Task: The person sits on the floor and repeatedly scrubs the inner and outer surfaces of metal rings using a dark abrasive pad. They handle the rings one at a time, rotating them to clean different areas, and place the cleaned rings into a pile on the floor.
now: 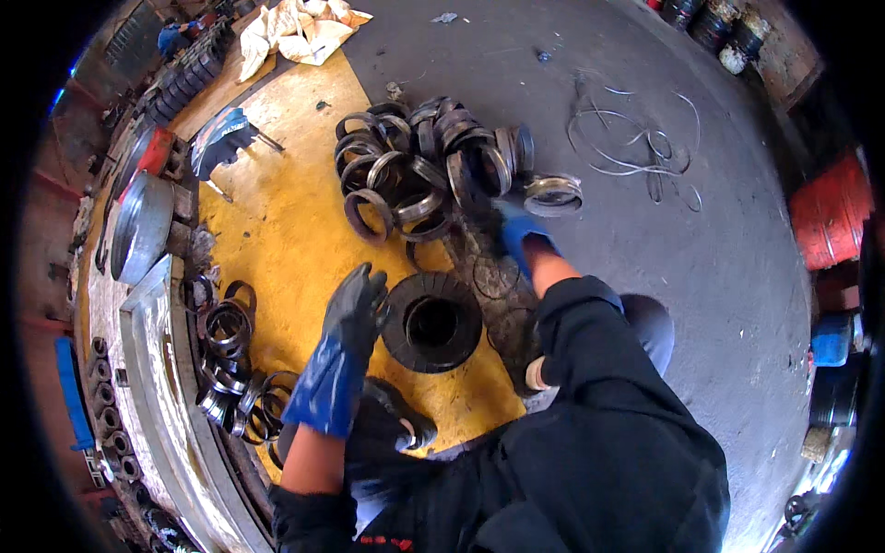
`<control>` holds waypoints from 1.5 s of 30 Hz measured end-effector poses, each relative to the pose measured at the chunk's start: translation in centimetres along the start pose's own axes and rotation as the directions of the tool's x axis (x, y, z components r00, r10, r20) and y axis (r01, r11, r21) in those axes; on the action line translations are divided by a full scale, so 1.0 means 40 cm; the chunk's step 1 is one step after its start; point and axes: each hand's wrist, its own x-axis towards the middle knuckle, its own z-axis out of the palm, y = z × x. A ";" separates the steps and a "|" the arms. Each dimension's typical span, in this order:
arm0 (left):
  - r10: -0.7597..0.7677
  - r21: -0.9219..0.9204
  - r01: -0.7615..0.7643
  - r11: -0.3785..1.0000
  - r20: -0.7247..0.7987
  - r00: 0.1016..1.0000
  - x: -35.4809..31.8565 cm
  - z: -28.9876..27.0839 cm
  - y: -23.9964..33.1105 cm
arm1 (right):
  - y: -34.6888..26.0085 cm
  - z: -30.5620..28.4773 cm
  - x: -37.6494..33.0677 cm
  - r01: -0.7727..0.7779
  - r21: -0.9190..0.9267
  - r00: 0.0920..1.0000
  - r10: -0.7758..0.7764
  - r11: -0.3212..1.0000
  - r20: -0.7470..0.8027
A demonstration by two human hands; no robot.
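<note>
My left hand (pixel 355 306), in a black glove with a blue cuff, is raised beside a thick black disc (pixel 399 343) with a round hole in its middle. Its fingers are stretched upward and nothing shows in them. My right hand (pixel 493 217), gloved the same way, reaches to the near right side of a heap of metal rings (pixel 378 170). A dark ring (pixel 461 187) stands on edge right against its fingers. Motion blur and the dark glove hide whether the fingers grip it. A shinier ring (pixel 553 195) lies just right of this hand.
More rings (pixel 230 336) are piled at the left, by a pale metal beam (pixel 152 341). A small cloth-covered stool (pixel 221 143) stands on the yellow floor (pixel 286 203). Loose wire (pixel 636 166) curls on the grey floor. A red drum (pixel 831 212) is at the right. A person (pixel 172 37) is far back left.
</note>
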 end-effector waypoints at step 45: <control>-0.129 -0.341 0.087 0.936 -0.103 0.986 -0.129 0.100 -0.278 | -0.023 0.286 -0.504 0.240 -0.322 0.667 0.085 0.916 0.741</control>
